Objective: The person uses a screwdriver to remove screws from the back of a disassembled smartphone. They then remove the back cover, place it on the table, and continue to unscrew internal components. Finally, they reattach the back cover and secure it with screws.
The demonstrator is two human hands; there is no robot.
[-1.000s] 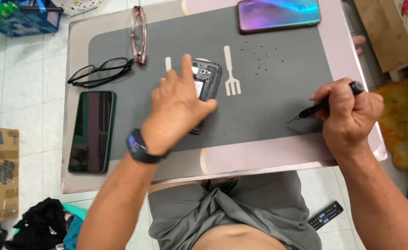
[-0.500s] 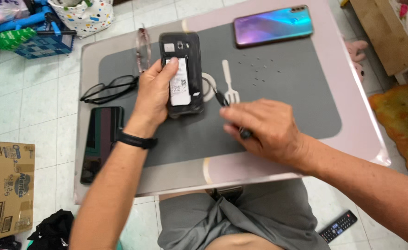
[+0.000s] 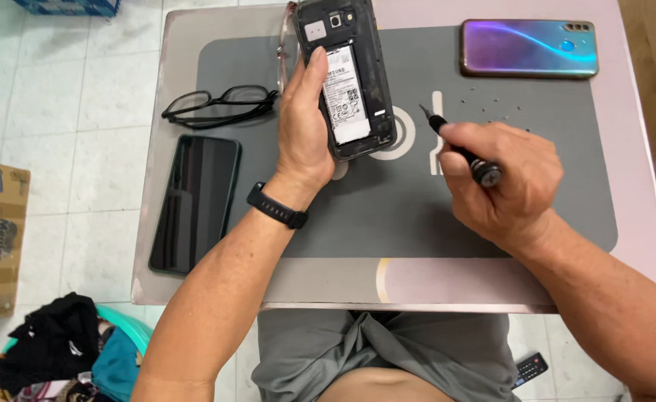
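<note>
Gripping opened phone (image 3: pixel 346 82), left hand (image 3: pixel 306 134) | right hand (image 3: pixel 507 179) clasps screwdriver (image 3: pixel 462 149)

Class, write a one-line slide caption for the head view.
Left hand holds an opened phone; right hand grips a screwdriver above a grey mat.

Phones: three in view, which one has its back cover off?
The phone in the left hand, the opened phone, with battery and camera exposed. The dark phone lies by the glasses; the purple phone lies closed at the mat's far corner.
</note>
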